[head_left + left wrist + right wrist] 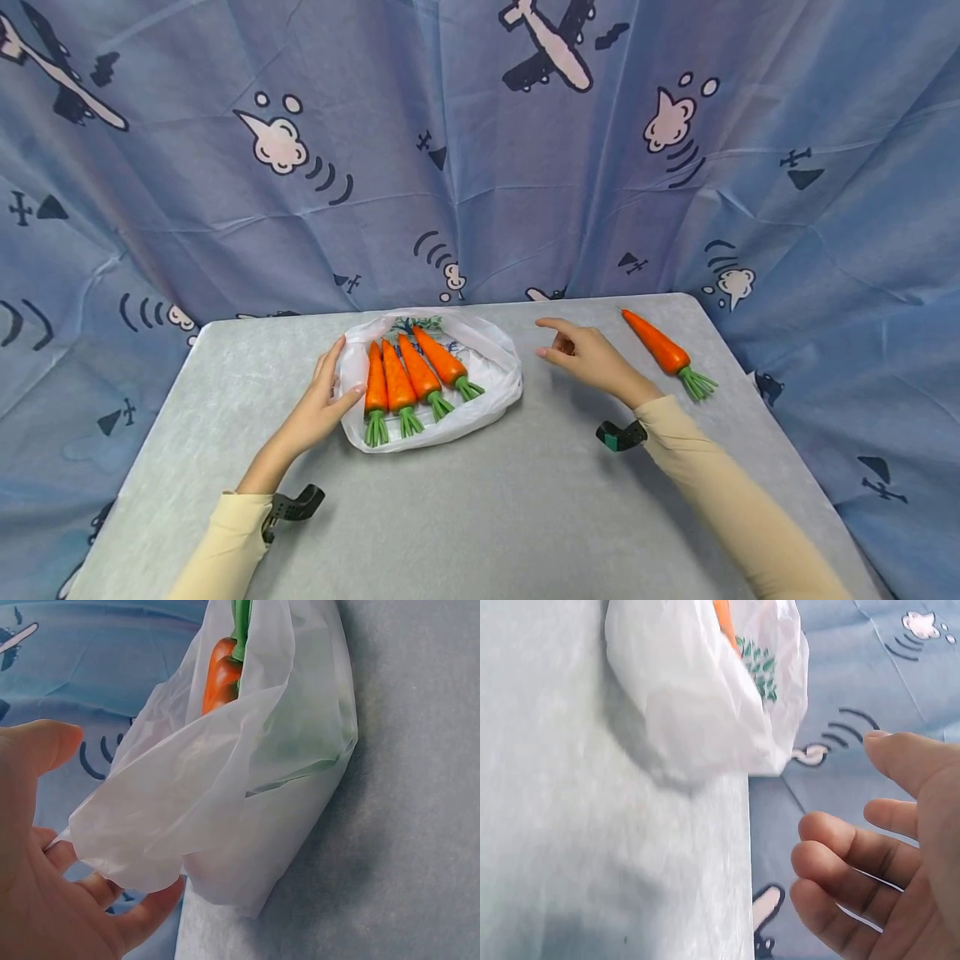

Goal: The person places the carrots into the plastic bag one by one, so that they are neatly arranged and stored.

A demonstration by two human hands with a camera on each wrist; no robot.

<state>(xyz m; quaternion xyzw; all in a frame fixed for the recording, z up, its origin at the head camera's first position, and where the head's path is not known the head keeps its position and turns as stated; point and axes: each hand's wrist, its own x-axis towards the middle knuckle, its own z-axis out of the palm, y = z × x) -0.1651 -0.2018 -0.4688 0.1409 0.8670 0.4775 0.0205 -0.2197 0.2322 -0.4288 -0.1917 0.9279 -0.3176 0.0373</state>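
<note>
A thin white plastic bag (497, 398) with green print lies on the table, its mouth spread wide. Several orange carrots (420, 369) with short green tops sit side by side in it. At the bag's left edge is my left hand (321, 408). In the left wrist view its fingers (154, 911) touch the plastic from beneath the rim, while the thumb stands apart from it. My right hand (588, 358) is held in the air to the right of the bag, fingers loosely bent and holding nothing. Beyond it, a single carrot (657, 342) lies outside the bag.
The grey table (480, 525) ends at the back against a blue curtain (390, 150) printed with planes and clouds. Each wrist wears a dark strap, the left one (298, 503) and the right one (621, 435).
</note>
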